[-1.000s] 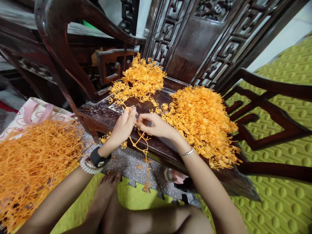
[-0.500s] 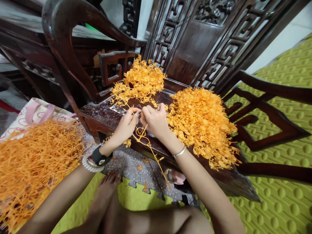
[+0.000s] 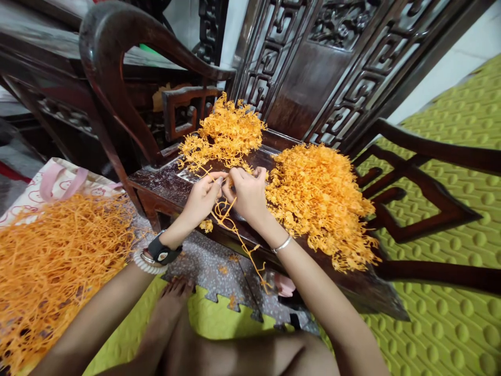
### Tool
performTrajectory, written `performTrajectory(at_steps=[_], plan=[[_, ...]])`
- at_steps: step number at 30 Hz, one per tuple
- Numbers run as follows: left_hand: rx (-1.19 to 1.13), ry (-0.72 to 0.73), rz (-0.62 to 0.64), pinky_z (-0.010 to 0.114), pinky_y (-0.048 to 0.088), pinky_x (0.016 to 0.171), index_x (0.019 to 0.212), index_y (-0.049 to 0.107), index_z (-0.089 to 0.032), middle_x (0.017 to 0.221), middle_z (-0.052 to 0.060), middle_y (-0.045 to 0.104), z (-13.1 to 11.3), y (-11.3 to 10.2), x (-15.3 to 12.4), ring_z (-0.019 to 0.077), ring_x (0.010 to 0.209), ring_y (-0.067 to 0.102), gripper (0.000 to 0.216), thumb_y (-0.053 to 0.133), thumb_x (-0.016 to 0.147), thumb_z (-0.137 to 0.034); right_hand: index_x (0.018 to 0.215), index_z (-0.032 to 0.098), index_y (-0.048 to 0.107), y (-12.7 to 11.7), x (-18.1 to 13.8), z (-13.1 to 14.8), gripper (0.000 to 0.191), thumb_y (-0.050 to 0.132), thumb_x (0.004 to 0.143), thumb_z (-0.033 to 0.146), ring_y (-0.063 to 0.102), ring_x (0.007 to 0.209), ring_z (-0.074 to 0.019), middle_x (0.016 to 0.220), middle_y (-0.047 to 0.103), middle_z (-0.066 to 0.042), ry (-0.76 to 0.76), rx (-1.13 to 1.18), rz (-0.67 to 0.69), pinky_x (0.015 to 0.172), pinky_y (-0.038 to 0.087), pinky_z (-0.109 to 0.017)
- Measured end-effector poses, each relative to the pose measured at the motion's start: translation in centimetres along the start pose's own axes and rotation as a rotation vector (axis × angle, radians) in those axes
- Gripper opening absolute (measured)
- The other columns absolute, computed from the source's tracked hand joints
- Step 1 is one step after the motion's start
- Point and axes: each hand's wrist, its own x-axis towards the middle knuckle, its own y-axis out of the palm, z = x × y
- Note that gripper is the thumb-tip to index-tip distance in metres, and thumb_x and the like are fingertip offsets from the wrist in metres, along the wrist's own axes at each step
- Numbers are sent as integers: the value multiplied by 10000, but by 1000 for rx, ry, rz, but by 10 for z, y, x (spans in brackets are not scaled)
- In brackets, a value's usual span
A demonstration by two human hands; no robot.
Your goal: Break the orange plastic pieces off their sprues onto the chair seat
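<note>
Both hands, left (image 3: 201, 198) and right (image 3: 247, 194), pinch one orange strand (image 3: 235, 232) at the seat's (image 3: 164, 180) front edge, letting it dangle free.

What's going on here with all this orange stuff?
A person sits on the floor at a dark wooden chair. Both the left hand and the right hand pinch one orange plastic strand, which dangles off the seat's edge. Two orange heaps lie on the seat, and a third fills a bag at left.
</note>
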Motion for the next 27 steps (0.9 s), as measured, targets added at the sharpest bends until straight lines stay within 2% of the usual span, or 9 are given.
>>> performTrajectory(at_steps=[7, 10, 13, 15, 18, 20, 22, 24, 27], plan=[[76, 36, -18, 226, 218, 430, 930, 641, -133, 518, -51, 386, -5, 4, 0, 82, 455, 309, 283, 522, 861, -380, 868, 176, 552, 3, 0, 6, 205, 365, 901, 253, 518, 697, -172, 827, 650, -46, 22, 0, 17, 818, 234, -366], [96, 40, -16, 234, 221, 434, 953, 657, -131, 517, -51, 378, -6, 1, -4, 84, 448, 304, 301, 514, 864, -382, 870, 178, 561, 0, 3, -7, 204, 364, 890, 230, 518, 700, -183, 813, 638, -50, 47, -8, 23, 803, 247, -370], [129, 50, -44, 238, 210, 436, 1093, 629, -138, 522, -57, 366, -6, -4, -11, 85, 446, 289, 346, 481, 887, -373, 858, 161, 570, -11, 7, -42, 252, 319, 875, 171, 511, 679, -206, 773, 614, -86, 328, -89, -38, 748, 263, -373], [135, 28, -23, 236, 193, 432, 1125, 614, -146, 512, -64, 345, -6, -7, -14, 84, 438, 269, 352, 466, 894, -366, 910, 145, 568, -17, 10, -63, 289, 280, 898, 174, 516, 706, -224, 811, 609, -115, 486, -151, -133, 745, 268, -380], [64, -68, 46, 229, 167, 415, 954, 632, -155, 477, -73, 306, -6, -7, -14, 80, 412, 234, 265, 460, 884, -345, 947, 141, 563, -13, 12, -70, 333, 251, 956, 254, 525, 707, -209, 807, 618, -97, 395, -139, -90, 780, 280, -377], [-16, -103, 26, 217, 171, 412, 838, 599, -169, 483, -70, 305, -6, -6, -12, 78, 417, 237, 216, 465, 873, -334, 919, 144, 584, -6, 12, -62, 363, 263, 973, 305, 525, 668, -193, 774, 629, -79, 265, -134, 17, 807, 279, -382], [-60, -114, -2, 200, 203, 424, 809, 583, -173, 533, -53, 343, -7, -5, -10, 80, 457, 284, 188, 486, 855, -328, 864, 150, 618, -1, 12, -55, 397, 286, 976, 339, 529, 643, -188, 739, 637, -73, 190, -160, 104, 833, 272, -398], [-40, -133, 27, 193, 253, 455, 844, 607, -172, 612, -29, 402, -9, -6, -8, 86, 519, 340, 163, 513, 824, -305, 792, 157, 647, 0, 10, -55, 450, 295, 976, 369, 539, 636, -192, 690, 634, -73, 211, -188, 144, 856, 266, -417], [-26, -158, 104, 214, 287, 491, 895, 642, -169, 656, -15, 413, -12, -11, -7, 102, 545, 333, 219, 490, 789, -286, 735, 161, 674, -5, 6, -65, 497, 309, 973, 401, 557, 643, -203, 657, 632, -83, 333, -217, 149, 874, 267, -442]])
